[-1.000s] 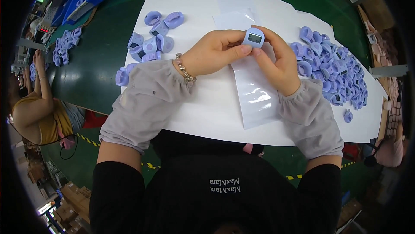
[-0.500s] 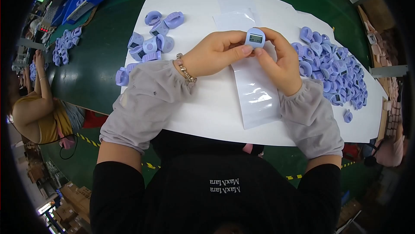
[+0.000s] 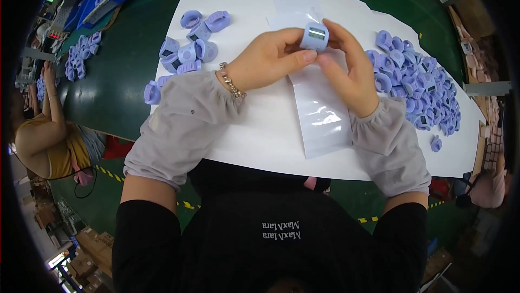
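One lilac device (image 3: 315, 36), screen up, is pinched between left hand (image 3: 268, 59) and right hand (image 3: 349, 71), fingers closed on it, above a clear strip (image 3: 319, 114) on white sheet (image 3: 254, 130). Large lilac pile (image 3: 417, 90) right; about ten pieces (image 3: 189, 49) left. Position unchanged since earlier.

Your left hand (image 3: 268, 60) and right hand (image 3: 346, 71) pinched one small lilac counter (image 3: 314, 36) together above a clear plastic strip (image 3: 319, 114). The strip lay on white paper (image 3: 260, 130) covering the green worktop (image 3: 119, 76), with a heap of lilac counters (image 3: 417, 90) to your right.
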The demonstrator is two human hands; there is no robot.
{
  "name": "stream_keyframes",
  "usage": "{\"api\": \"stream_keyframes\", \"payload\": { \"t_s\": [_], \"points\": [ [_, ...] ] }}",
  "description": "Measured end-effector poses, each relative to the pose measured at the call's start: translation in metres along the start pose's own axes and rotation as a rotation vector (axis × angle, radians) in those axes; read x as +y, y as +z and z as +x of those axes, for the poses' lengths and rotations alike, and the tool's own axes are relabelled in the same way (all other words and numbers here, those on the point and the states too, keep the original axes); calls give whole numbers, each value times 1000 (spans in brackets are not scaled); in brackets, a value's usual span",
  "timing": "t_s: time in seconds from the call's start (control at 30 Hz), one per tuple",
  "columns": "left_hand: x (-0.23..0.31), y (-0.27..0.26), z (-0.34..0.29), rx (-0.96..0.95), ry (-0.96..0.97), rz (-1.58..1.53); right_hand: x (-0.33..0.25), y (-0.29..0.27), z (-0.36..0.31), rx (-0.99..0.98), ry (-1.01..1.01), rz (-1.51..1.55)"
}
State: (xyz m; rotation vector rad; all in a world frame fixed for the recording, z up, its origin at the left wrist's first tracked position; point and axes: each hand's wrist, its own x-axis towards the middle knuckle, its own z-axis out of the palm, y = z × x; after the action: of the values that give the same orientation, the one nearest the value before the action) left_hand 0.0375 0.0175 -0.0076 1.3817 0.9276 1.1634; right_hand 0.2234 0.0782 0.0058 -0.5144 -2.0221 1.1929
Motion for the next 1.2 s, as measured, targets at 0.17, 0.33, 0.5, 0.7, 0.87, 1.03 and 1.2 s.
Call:
{"api": "stream_keyframes", "payload": {
  "t_s": [0.17,0.33,0.5,0.7,0.87,1.03,1.2],
  "points": [
    [-1,-2,4,238,-32,20,-1,-26,6,-79,57,-365],
    [-4,-7,9,310,-86,14,-3,-35,8,-388,-215,-536],
    [-5,-8,10,298,-88,18,9,-27,5,-375,-290,-604],
    [-4,0,5,230,61,189,2,-16,6,-103,-37,-332],
    [1,-3,5,266,-29,438,3,-13,4,47,131,-109],
    [2,-2,5,303,25,290,5,-13,4,1,124,-134],
    [0,-4,4,354,126,241,8,-17,2,-100,81,-255]
  ]
}}
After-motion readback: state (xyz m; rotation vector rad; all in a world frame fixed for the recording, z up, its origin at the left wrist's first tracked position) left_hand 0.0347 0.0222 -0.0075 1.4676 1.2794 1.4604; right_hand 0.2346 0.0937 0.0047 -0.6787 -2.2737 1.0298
